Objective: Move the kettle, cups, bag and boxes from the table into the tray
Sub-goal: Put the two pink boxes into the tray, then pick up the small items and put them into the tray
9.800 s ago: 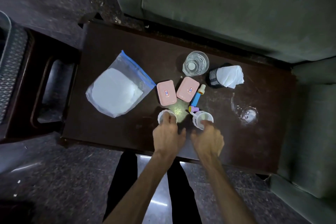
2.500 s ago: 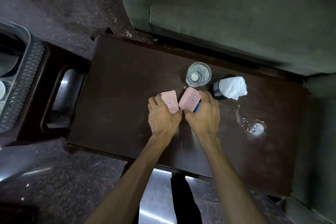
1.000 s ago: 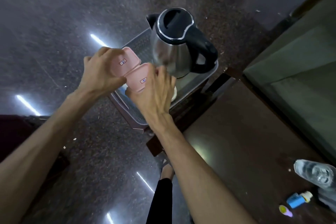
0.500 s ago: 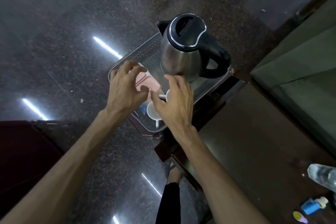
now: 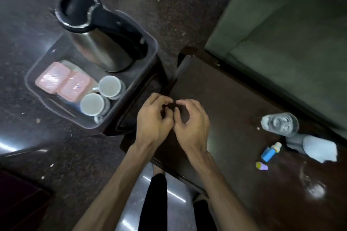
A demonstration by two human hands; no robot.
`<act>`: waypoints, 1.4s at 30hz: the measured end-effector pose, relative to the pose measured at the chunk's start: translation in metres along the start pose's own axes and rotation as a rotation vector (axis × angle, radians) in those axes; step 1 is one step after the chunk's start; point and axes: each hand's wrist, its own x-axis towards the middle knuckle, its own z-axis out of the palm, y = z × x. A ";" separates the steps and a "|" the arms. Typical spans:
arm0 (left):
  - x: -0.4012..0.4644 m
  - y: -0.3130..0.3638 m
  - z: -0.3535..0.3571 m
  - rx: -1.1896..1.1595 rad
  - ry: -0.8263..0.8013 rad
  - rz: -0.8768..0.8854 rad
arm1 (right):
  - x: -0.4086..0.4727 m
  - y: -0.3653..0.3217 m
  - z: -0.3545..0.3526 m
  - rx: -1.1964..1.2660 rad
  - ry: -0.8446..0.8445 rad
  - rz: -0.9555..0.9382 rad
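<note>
The grey tray (image 5: 120, 105) at the left holds the steel kettle (image 5: 97, 43) with its black lid and handle. Beside the kettle lie two pink boxes (image 5: 54, 77) (image 5: 75, 86) side by side, resting on the clear bag, of which only an edge shows. Two white cups (image 5: 109, 86) (image 5: 92, 104) stand next to the boxes. My left hand (image 5: 152, 120) and my right hand (image 5: 189, 124) hover close together over the left end of the dark table (image 5: 234, 99), fingers curled and apart, holding nothing.
On the table's right part stand a clear glass of water (image 5: 279, 124), a black holder with white tissue (image 5: 311, 146), a small blue bottle (image 5: 270, 152) and a purple cap (image 5: 262, 166). A green sofa (image 5: 291, 24) lies beyond the table. The tray rests on a dark stool.
Both hands have let go of the pink boxes in the tray and pulled back right, over the table's left end. The view has swung towards the table.
</note>
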 end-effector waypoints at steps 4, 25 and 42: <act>-0.027 0.039 0.066 0.070 -0.160 0.004 | -0.025 0.063 -0.050 -0.040 0.065 0.118; -0.122 0.166 0.333 0.225 -0.462 0.022 | -0.102 0.291 -0.204 -0.185 0.030 0.734; -0.127 0.184 0.402 0.506 -0.430 0.186 | -0.131 0.327 -0.185 -0.158 0.172 0.811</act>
